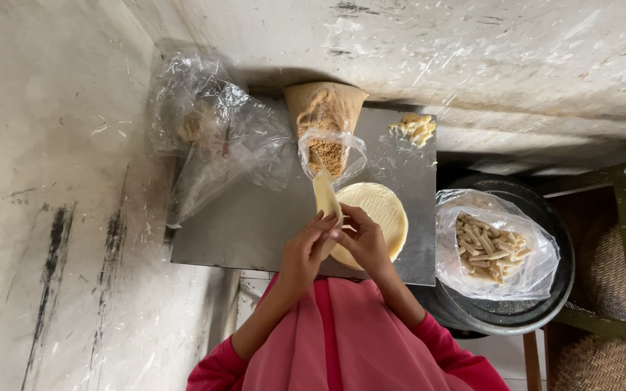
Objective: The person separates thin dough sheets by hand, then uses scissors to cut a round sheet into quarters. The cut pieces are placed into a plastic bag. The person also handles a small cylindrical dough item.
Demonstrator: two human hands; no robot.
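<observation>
A thin pale dough wrapper (324, 194) stands folded upright between my two hands, over a grey metal tray (255, 224). My left hand (302, 253) pinches its lower edge from the left. From the right, my right hand (362, 239) grips the same lower edge, fingertips touching the left hand's. Under my right hand lies a round stack of pale wrappers (382, 210). Just behind the wrapper stands an open plastic bag of brown crumbly filling (325, 145).
A crumpled clear plastic bag (211, 130) sits at the tray's back left. A few rolled pieces (414, 128) lie at its back right corner. To the right, a bag of several rolled pieces (490, 246) rests in a dark round pan (537, 318). Woven baskets (610, 275) stand far right.
</observation>
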